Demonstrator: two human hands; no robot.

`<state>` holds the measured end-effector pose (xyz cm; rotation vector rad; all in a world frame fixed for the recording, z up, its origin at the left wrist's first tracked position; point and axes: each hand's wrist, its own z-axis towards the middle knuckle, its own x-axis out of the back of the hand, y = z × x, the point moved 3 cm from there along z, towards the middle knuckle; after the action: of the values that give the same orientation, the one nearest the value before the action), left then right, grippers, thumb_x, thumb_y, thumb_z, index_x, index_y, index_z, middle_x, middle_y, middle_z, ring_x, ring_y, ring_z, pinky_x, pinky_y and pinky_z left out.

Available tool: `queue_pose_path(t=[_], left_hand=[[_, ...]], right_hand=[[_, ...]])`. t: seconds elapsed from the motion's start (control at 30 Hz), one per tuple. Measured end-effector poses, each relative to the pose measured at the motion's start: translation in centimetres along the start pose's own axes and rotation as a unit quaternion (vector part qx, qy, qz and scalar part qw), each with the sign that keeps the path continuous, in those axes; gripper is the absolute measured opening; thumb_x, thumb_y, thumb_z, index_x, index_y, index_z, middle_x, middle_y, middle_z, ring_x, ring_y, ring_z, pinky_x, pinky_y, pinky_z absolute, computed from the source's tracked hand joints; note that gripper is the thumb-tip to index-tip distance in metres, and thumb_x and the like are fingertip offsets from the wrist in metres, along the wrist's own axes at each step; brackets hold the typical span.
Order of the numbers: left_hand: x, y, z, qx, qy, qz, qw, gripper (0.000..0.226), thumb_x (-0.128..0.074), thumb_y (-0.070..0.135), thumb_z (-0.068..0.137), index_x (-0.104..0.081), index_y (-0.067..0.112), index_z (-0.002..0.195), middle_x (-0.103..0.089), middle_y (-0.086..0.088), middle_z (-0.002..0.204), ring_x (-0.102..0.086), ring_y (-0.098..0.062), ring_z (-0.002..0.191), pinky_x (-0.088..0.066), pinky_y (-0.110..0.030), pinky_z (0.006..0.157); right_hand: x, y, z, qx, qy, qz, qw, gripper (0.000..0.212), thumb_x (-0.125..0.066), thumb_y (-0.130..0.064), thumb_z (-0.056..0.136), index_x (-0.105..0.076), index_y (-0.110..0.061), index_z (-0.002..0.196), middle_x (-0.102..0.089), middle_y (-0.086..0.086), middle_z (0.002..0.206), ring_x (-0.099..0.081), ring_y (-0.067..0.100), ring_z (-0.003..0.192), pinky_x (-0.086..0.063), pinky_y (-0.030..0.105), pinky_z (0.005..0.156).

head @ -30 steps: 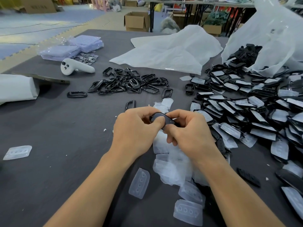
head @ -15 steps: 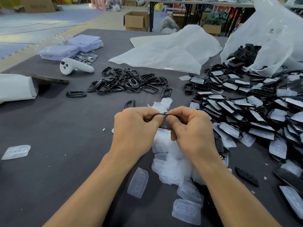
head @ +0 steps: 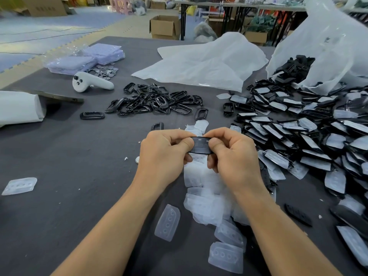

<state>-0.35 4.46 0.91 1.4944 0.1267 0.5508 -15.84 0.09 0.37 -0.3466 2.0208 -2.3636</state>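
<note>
A small black plastic frame (head: 200, 145) with clear film across it is held above the dark table (head: 69, 156), in the middle of the view. My left hand (head: 165, 154) pinches its left end between thumb and curled fingers. My right hand (head: 233, 156) pinches its right end the same way. Below my hands lies a heap of clear soft inserts (head: 207, 194). A large spread of black pieces with white film (head: 298, 140) covers the table to the right.
A pile of bare black frames (head: 153, 101) lies beyond my hands. A white controller (head: 89, 82), coins (head: 105, 71) and purple packets (head: 87, 58) sit at the far left. White plastic bags (head: 203, 62) lie at the back. A loose clear insert (head: 20, 186) rests at the left.
The black frame has been turned between my fingers and stretched flatter, so its film-covered opening now faces up. Both hands stay in nearly the same place.
</note>
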Motion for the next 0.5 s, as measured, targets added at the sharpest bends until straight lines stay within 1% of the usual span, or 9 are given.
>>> queue_pose_path(t=[0.07,0.13,0.17,0.2,0.23,0.33,0.43,0.5], left_hand=[[-0.16,-0.38,0.15,0.017,-0.040,-0.024,0.999,0.024,-0.070,0.007,0.091,-0.083,0.027,0.087,-0.072,-0.004,0.061,-0.065,-0.013,0.055,-0.056,-0.025,0.060],[-0.27,-0.50,0.12,0.023,-0.079,-0.037,0.996,0.019,-0.071,0.013,0.086,-0.083,0.027,0.092,-0.073,-0.006,0.065,-0.063,-0.014,0.056,-0.056,-0.027,0.061],[-0.26,-0.50,0.10,0.020,-0.092,-0.032,0.995,0.019,-0.072,0.017,0.083,-0.082,0.028,0.094,-0.073,-0.008,0.067,-0.062,-0.014,0.056,-0.055,-0.027,0.061],[-0.24,-0.49,0.11,0.017,-0.100,-0.022,0.995,0.020,-0.071,0.019,0.080,-0.082,0.030,0.094,-0.073,-0.010,0.067,-0.061,-0.015,0.055,-0.054,-0.027,0.060],[-0.19,-0.48,0.16,0.013,-0.103,-0.012,0.995,0.021,-0.072,0.018,0.079,-0.082,0.030,0.094,-0.072,-0.013,0.066,-0.059,-0.015,0.053,-0.052,-0.027,0.059],[-0.04,-0.50,0.37,0.013,-0.098,-0.005,0.995,0.027,-0.072,0.007,0.081,-0.082,0.031,0.090,-0.066,-0.024,0.071,-0.054,-0.015,0.048,-0.047,-0.025,0.053],[-0.03,-0.57,0.37,0.019,-0.088,-0.007,0.996,0.031,-0.072,0.005,0.080,-0.083,0.031,0.091,-0.068,-0.021,0.069,-0.054,-0.016,0.048,-0.046,-0.025,0.052],[-0.03,-0.74,0.41,0.028,-0.071,-0.005,0.997,0.031,-0.073,0.004,0.079,-0.082,0.031,0.092,-0.070,-0.015,0.065,-0.055,-0.017,0.048,-0.047,-0.026,0.054]], right_hand=[[0.08,0.24,0.03,0.002,0.011,-0.008,1.000,0.021,-0.055,-0.017,0.092,-0.068,-0.034,0.088,-0.064,0.002,0.054,-0.057,0.020,0.050,-0.045,0.036,0.052],[0.10,0.39,0.12,-0.001,0.006,-0.015,1.000,0.018,-0.055,-0.020,0.088,-0.066,-0.034,0.087,-0.065,0.003,0.055,-0.057,0.024,0.051,-0.048,0.045,0.053],[0.10,0.37,0.16,-0.003,0.003,-0.016,1.000,0.018,-0.054,-0.022,0.087,-0.067,-0.035,0.086,-0.065,0.004,0.055,-0.057,0.025,0.050,-0.049,0.046,0.053],[0.08,0.35,0.21,-0.006,0.003,-0.013,1.000,0.017,-0.054,-0.022,0.085,-0.067,-0.034,0.086,-0.066,0.004,0.055,-0.057,0.025,0.049,-0.049,0.045,0.052],[0.07,0.36,0.25,-0.010,0.004,-0.005,1.000,0.017,-0.055,-0.022,0.084,-0.068,-0.033,0.085,-0.066,0.004,0.056,-0.057,0.024,0.049,-0.048,0.041,0.050],[0.06,0.35,0.21,-0.016,-0.001,0.011,1.000,0.015,-0.061,-0.021,0.078,-0.070,-0.032,0.086,-0.070,0.000,0.064,-0.062,0.019,0.048,-0.045,0.031,0.047],[0.07,0.14,0.08,-0.010,0.001,-0.036,0.999,0.026,-0.068,-0.019,0.070,-0.069,-0.037,0.089,-0.074,-0.009,0.078,-0.066,0.015,0.048,-0.046,0.023,0.048],[0.06,-0.05,0.07,-0.012,0.007,-0.049,0.999,0.028,-0.069,-0.012,0.071,-0.069,-0.035,0.088,-0.075,-0.010,0.080,-0.066,0.014,0.048,-0.046,0.021,0.048]])
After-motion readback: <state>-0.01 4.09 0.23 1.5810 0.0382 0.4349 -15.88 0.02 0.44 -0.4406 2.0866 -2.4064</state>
